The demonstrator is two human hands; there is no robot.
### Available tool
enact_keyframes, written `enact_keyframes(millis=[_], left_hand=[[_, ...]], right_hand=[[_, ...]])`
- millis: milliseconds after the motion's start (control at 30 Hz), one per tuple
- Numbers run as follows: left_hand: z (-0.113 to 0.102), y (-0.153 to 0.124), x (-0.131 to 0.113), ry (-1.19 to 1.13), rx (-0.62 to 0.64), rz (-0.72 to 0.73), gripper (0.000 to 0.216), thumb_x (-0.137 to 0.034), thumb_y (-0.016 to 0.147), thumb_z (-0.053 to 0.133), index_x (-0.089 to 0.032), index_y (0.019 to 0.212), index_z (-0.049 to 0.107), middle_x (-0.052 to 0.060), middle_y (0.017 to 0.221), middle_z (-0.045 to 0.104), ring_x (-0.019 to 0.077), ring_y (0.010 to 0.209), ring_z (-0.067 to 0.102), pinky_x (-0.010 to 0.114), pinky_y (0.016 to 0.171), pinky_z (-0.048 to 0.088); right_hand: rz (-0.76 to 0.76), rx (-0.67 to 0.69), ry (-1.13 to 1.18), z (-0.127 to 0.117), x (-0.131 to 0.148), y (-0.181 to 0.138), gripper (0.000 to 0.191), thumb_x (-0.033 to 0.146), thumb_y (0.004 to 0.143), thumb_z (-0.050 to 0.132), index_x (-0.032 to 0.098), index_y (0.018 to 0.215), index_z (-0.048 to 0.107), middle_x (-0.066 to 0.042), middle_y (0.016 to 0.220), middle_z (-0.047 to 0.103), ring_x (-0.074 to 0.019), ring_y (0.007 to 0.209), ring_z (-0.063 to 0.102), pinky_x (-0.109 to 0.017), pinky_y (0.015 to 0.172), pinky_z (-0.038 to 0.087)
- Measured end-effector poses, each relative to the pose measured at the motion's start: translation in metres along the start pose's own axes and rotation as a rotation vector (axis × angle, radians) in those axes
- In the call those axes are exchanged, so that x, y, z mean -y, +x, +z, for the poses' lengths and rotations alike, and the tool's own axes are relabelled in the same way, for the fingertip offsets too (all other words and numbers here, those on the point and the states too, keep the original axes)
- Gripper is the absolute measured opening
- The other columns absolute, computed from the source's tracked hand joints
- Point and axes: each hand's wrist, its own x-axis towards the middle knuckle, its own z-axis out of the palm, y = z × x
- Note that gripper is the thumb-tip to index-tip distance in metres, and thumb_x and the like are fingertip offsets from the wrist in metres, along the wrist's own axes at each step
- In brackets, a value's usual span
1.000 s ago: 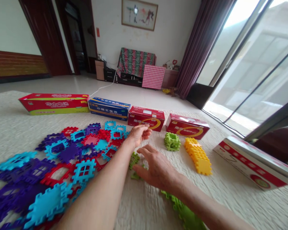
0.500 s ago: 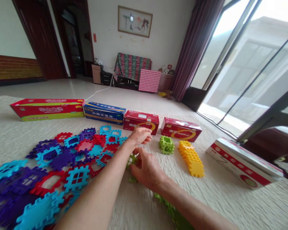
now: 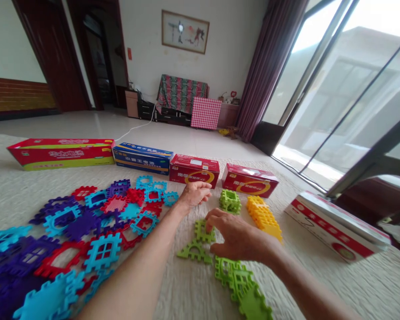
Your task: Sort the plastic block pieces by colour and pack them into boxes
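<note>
Head | right hand (image 3: 233,234): thumb and fingers spread at green square (image 3: 202,231) | left hand (image 3: 194,195): fingers half-curled near red box (image 3: 194,171)

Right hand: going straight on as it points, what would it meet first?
The right hand would likely meet the green square at its fingers first; depth is unclear, so they may be touching. Past it, the left forearm seems to cross that line.
</note>
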Motion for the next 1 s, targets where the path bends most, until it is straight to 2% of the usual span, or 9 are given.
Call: enact_keyframes(millis=[100, 200, 267, 400, 533, 633, 733, 833, 1000], left_hand=[[0.005, -0.002, 0.001, 0.068, 0.025, 0.049, 0.017, -0.014, 0.070, 0.059, -0.013, 0.084, 0.070, 0.001, 0.065, 0.065, 0.0061, 0.049, 0.052, 0.016, 0.045, 0.037], [0.006, -0.001, 0.005, 0.068, 0.010, 0.044, 0.018, -0.014, 0.070, 0.059, -0.014, 0.085, 0.069, 0.001, 0.065, 0.065, 0.0065, 0.049, 0.053, 0.017, 0.046, 0.038], [0.005, 0.001, 0.009, 0.028, 0.005, 0.042, 0.020, -0.014, 0.070, 0.058, -0.014, 0.087, 0.069, 0.001, 0.066, 0.066, 0.0067, 0.050, 0.054, 0.017, 0.046, 0.038], [0.004, 0.003, 0.013, -0.022, 0.008, 0.030, 0.020, -0.014, 0.068, 0.060, -0.014, 0.087, 0.068, 0.001, 0.067, 0.066, 0.0069, 0.050, 0.054, 0.017, 0.046, 0.038], [0.003, 0.002, 0.012, -0.033, 0.006, 0.011, 0.020, -0.014, 0.068, 0.060, -0.014, 0.086, 0.068, 0.002, 0.067, 0.067, 0.0071, 0.051, 0.055, 0.016, 0.045, 0.038], [0.003, 0.002, 0.011, -0.042, 0.007, 0.014, 0.021, -0.014, 0.069, 0.059, -0.014, 0.087, 0.068, 0.002, 0.067, 0.066, 0.0071, 0.051, 0.055, 0.016, 0.045, 0.038], [0.004, 0.003, 0.012, -0.042, 0.005, 0.022, 0.020, -0.014, 0.068, 0.059, -0.014, 0.086, 0.068, 0.002, 0.068, 0.067, 0.0071, 0.051, 0.055, 0.016, 0.045, 0.038], [0.005, 0.004, 0.014, -0.031, 0.000, 0.022, 0.020, -0.014, 0.067, 0.060, -0.015, 0.085, 0.069, 0.001, 0.066, 0.066, 0.0072, 0.051, 0.055, 0.016, 0.045, 0.038], [0.005, 0.004, 0.014, -0.024, -0.010, 0.021, 0.020, -0.014, 0.067, 0.061, -0.015, 0.085, 0.069, 0.001, 0.067, 0.067, 0.0074, 0.051, 0.055, 0.016, 0.045, 0.039]], right_hand=[[0.012, -0.022, 0.008, 0.003, 0.000, 0.001, 0.024, 0.017, 0.068, 0.058, 0.017, 0.092, 0.060, -0.007, 0.099, 0.059, -0.0179, 0.085, 0.058, -0.033, 0.078, 0.048], [0.025, -0.030, -0.024, 0.000, -0.001, 0.000, 0.027, 0.017, 0.068, 0.057, 0.017, 0.094, 0.059, -0.008, 0.099, 0.060, -0.0189, 0.086, 0.059, -0.034, 0.080, 0.049], [0.047, -0.058, -0.074, -0.006, -0.008, -0.004, 0.038, 0.016, 0.067, 0.056, 0.016, 0.105, 0.056, -0.010, 0.103, 0.059, -0.0208, 0.092, 0.059, -0.037, 0.083, 0.048], [0.126, -0.254, -0.216, -0.019, -0.034, -0.011, 0.064, 0.013, 0.065, 0.055, 0.018, 0.128, 0.042, -0.015, 0.117, 0.053, -0.0266, 0.107, 0.053, -0.042, 0.087, 0.048], [0.176, -0.316, -0.284, -0.023, -0.053, -0.014, 0.056, 0.012, 0.062, 0.053, 0.015, 0.118, 0.049, -0.014, 0.111, 0.051, -0.0256, 0.101, 0.054, -0.040, 0.082, 0.050], [0.138, -0.346, -0.319, -0.018, -0.056, -0.018, 0.052, 0.014, 0.064, 0.054, 0.013, 0.115, 0.050, -0.014, 0.111, 0.051, -0.0258, 0.101, 0.052, -0.042, 0.085, 0.049], [0.062, -0.449, -0.364, -0.006, -0.056, -0.026, 0.056, 0.013, 0.067, 0.054, 0.013, 0.122, 0.046, -0.015, 0.126, 0.046, -0.0279, 0.116, 0.045, -0.045, 0.097, 0.042], [0.059, -0.559, -0.397, 0.008, -0.058, -0.033, 0.057, 0.010, 0.071, 0.054, 0.014, 0.126, 0.043, -0.017, 0.139, 0.039, -0.0295, 0.129, 0.034, -0.049, 0.106, 0.033], [0.081, -0.552, -0.437, 0.019, -0.064, -0.034, 0.057, 0.011, 0.073, 0.056, 0.017, 0.128, 0.045, -0.016, 0.144, 0.037, -0.0307, 0.134, 0.029, -0.055, 0.107, 0.027]])
